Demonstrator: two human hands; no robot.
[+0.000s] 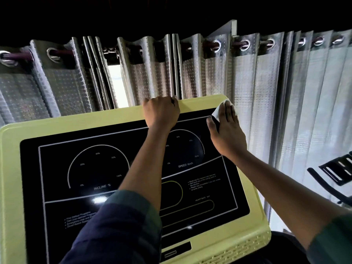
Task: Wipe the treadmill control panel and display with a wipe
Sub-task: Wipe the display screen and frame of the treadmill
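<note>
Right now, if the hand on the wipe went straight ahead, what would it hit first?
The right hand would slide off the yellow-green plastic console rim, then probably meet the silvery pleated curtain; depth unclear.

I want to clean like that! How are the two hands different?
The left hand grips the treadmill console's yellow top edge, fingers curled; the right hand lies flat. The right hand presses a white wipe against the black panel; the left hand holds no wipe. Both reach the console's top.
</note>
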